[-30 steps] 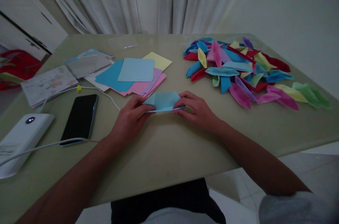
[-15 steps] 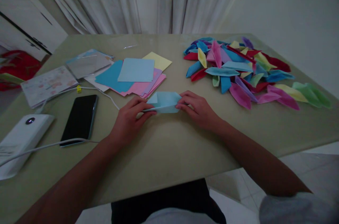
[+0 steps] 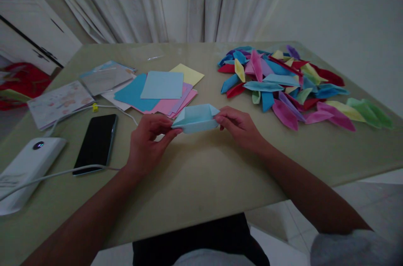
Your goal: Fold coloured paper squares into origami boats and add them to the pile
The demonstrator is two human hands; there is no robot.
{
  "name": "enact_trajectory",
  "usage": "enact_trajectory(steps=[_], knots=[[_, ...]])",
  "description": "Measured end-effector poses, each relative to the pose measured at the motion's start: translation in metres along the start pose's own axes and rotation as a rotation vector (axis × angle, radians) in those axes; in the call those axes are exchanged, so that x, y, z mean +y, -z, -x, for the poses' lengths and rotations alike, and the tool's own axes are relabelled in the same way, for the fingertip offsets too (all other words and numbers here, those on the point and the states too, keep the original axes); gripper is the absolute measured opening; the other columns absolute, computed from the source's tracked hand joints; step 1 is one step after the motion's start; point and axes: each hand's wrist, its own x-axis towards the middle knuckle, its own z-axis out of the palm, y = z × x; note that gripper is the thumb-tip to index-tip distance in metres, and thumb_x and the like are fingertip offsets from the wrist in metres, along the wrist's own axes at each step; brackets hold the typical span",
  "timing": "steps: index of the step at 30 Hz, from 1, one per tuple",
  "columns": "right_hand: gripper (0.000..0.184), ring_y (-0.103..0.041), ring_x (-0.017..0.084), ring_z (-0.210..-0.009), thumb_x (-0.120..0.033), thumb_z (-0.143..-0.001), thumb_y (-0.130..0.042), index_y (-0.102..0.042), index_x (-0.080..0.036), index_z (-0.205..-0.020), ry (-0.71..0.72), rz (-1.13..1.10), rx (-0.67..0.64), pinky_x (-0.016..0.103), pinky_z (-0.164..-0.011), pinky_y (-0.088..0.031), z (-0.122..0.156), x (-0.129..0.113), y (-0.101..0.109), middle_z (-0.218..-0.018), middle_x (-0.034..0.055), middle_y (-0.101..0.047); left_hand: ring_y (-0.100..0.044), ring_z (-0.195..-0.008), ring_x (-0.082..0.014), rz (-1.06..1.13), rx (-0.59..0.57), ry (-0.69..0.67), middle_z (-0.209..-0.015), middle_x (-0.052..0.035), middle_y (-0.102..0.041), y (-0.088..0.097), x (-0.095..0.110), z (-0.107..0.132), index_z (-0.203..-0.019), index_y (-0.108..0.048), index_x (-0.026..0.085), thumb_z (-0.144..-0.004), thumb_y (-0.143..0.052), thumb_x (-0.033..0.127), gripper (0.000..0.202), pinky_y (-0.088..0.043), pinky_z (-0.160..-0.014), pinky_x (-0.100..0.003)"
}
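A light blue folded paper boat (image 3: 198,123) is held between my two hands, its hollow facing up and its sides spread. My left hand (image 3: 147,140) pinches its left pointed end between thumb and fingers. At the right end, my right hand (image 3: 239,125) grips the other tip the same way. Just beyond the boat lies a loose stack of square paper sheets, with a light blue sheet (image 3: 162,84) on top of teal, pink, purple and yellow ones.
A heap of folded paper boats (image 3: 267,77) in many colours covers the table's right side. On the left lie a black phone (image 3: 96,142), a white power bank (image 3: 31,173) with a white cable (image 3: 59,174), and a flowered packet (image 3: 59,104). The table edge (image 3: 189,222) is near my body.
The light blue paper has opened from a flatter fold into a boat with raised sides. Both hands have shifted slightly, now holding its two ends.
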Motion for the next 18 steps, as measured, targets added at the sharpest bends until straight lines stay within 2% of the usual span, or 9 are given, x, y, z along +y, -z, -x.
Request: enact_trajectory(steps=[2,5,8,11,14,18], knots=[[0.029,-0.066,0.016,-0.073,-0.048,-0.101,-0.073,-0.079,-0.022,-0.09,0.025,-0.004,0.014,0.03,-0.068,-0.055,-0.0003,0.0002,-0.0004,-0.088,0.0032,-0.072,-0.079,-0.076,-0.0169,0.05,0.001,0.045,-0.091,0.0018,-0.076,-0.0005,0.0021,-0.0021,-0.098,-0.068,0.023,-0.081,-0.093,0.026,0.031,-0.068,-0.07,-0.029],[0.029,-0.066,0.016,-0.071,-0.05,-0.097,-0.077,-0.08,-0.022,-0.092,-0.03,-0.082,0.02,0.029,-0.066,-0.055,-0.0011,0.0015,-0.0011,-0.086,0.0029,-0.073,-0.077,-0.069,-0.016,0.131,-0.042,0.104,-0.085,0.0014,-0.077,0.0004,0.0057,-0.0068,-0.093,-0.071,0.022,-0.083,-0.089,0.022,0.02,-0.069,-0.067,-0.03],[0.034,-0.065,0.016,-0.068,-0.054,-0.097,-0.077,-0.077,-0.021,-0.088,-0.104,-0.155,-0.017,0.028,-0.066,-0.055,-0.0027,0.0014,-0.0015,-0.076,0.0008,-0.07,-0.08,-0.074,-0.0184,0.188,-0.077,0.126,-0.092,-0.0013,-0.08,0.0011,0.0076,-0.0094,-0.099,-0.074,0.023,-0.088,-0.083,0.024,0.014,-0.071,-0.07,-0.034],[0.039,-0.064,0.015,-0.067,-0.057,-0.097,-0.075,-0.074,-0.02,-0.083,-0.134,-0.153,-0.042,0.028,-0.066,-0.055,-0.0043,-0.0006,-0.002,-0.072,0.0,-0.067,-0.081,-0.079,-0.0193,0.183,-0.104,0.115,-0.096,-0.0023,-0.08,0.0009,0.0074,-0.0096,-0.102,-0.07,0.023,-0.092,-0.08,0.028,0.015,-0.071,-0.07,-0.035],[0.039,-0.063,0.015,-0.067,-0.056,-0.098,-0.074,-0.074,-0.02,-0.085,-0.137,-0.116,-0.032,0.027,-0.065,-0.053,-0.0046,-0.0023,-0.0031,-0.072,0.0,-0.067,-0.081,-0.078,-0.0183,0.167,-0.132,0.102,-0.091,-0.0017,-0.079,0.0004,0.0061,-0.0088,-0.101,-0.065,0.022,-0.093,-0.079,0.029,0.018,-0.069,-0.071,-0.033],[0.035,-0.064,0.016,-0.069,-0.053,-0.099,-0.073,-0.075,-0.02,-0.088,-0.138,-0.084,-0.041,0.027,-0.065,-0.052,-0.003,-0.0013,-0.0051,-0.074,0.0005,-0.068,-0.079,-0.077,-0.0172,0.157,-0.086,0.107,-0.089,-0.0013,-0.078,-0.0002,0.0045,-0.008,-0.099,-0.064,0.023,-0.089,-0.082,0.028,0.022,-0.068,-0.073,-0.032]])
